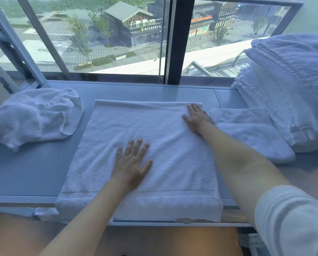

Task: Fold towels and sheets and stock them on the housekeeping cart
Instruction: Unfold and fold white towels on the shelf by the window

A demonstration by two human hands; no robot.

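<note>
A white towel (pixel 128 126) lies spread flat on the pale window-side counter (pixel 34 172), its near edge hanging over the front. My left hand (pixel 132 161) presses flat on the towel's middle with fingers straight and spread. My right hand (pixel 197 117) rests flat on the towel's far right corner, fingers straight. A small folded white towel (pixel 250 133) lies just right of it. A crumpled white towel (pixel 36 115) sits at the left of the counter.
A tall stack of folded white linens (pixel 287 85) fills the right end of the counter. A large window (pixel 117 34) runs along the back. A metal frame (pixel 12 45) stands at the far left. Bare counter shows between the crumpled towel and the spread one.
</note>
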